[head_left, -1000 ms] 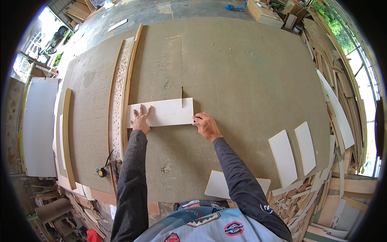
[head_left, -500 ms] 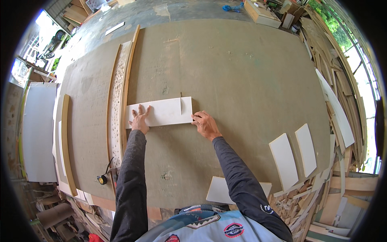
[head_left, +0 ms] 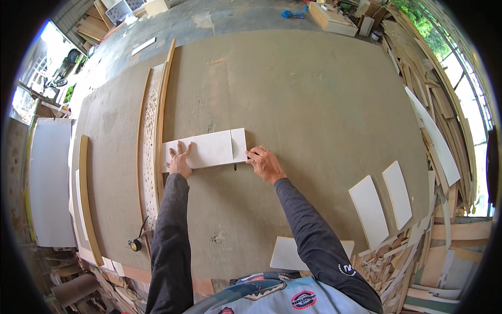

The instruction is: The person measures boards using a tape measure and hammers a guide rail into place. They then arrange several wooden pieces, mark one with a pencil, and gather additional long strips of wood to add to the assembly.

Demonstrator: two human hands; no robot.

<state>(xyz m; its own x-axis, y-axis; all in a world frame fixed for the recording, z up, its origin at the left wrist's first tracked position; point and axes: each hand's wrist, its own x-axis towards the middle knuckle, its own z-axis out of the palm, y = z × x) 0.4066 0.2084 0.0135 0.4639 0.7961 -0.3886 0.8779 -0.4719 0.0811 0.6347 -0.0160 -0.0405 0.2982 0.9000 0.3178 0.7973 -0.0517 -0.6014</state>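
A white board [head_left: 209, 149] lies crosswise on the large brown worktop, its left end against a wooden strip [head_left: 166, 99]. My left hand [head_left: 179, 159] presses flat on the board's left part, fingers spread. At the right end, my right hand [head_left: 265, 164] has its fingers closed on the board's edge and near corner. A thin straight line crosses the board between my hands, closer to the right one. Just past the board's near edge, in line with it, a small dark piece [head_left: 235, 167] pokes up; it looks like part of a saw blade.
White pieces [head_left: 368, 212] lie at right, with another white piece [head_left: 285, 254] under my right forearm. A tape measure [head_left: 135, 245] sits near my left sleeve. A wooden batten [head_left: 84, 199] lies at far left. Scrap wood [head_left: 449, 120] is heaped along the right side.
The dark piece has gone from the board's far side to its near edge, and the line now runs farther across the board. Both hands hold their places; the view has shifted slightly.
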